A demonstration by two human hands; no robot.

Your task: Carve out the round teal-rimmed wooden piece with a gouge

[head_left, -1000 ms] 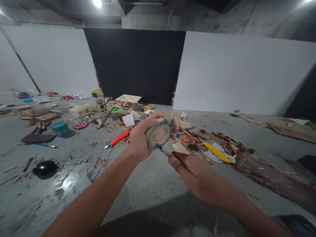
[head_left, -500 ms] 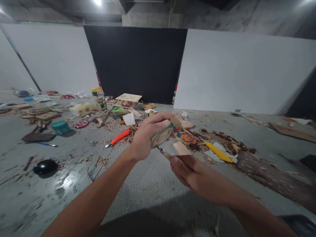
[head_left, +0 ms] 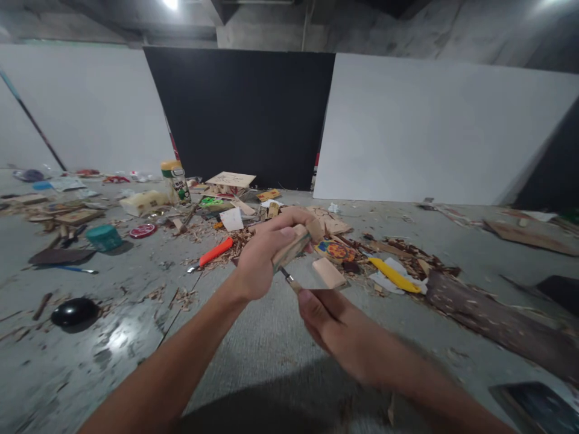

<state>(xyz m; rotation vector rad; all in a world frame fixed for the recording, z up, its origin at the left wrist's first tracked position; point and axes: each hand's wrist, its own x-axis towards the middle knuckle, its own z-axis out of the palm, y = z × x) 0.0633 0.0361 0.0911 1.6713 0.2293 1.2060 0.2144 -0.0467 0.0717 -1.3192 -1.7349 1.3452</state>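
Observation:
My left hand [head_left: 259, 260] is wrapped around a small wooden block [head_left: 291, 248] with a greenish edge, held above the floor. Its face is now tilted mostly out of sight. Closed in my right hand [head_left: 332, 322] is a carving chisel [head_left: 290, 279] with a metal shaft. The chisel's tip meets the lower edge of the block, though whether it cuts in I cannot tell. Just beyond my right hand lies a pale wooden piece [head_left: 328, 273]. A round painted piece [head_left: 335, 249] in orange and blue lies behind it among shavings.
An orange utility knife [head_left: 216, 252] lies left of my hands, a yellow-handled tool [head_left: 394, 275] on paper to the right. Farther left are a teal lid [head_left: 104, 237], a black rounded object [head_left: 75, 310] and a yellow-capped jar [head_left: 175, 182]. A brown log-like piece [head_left: 488, 316] stretches at right.
The block in my left hand has turned, so its round face shows less and its side more. The chisel has moved slightly left with it. The whole view has shifted a little.

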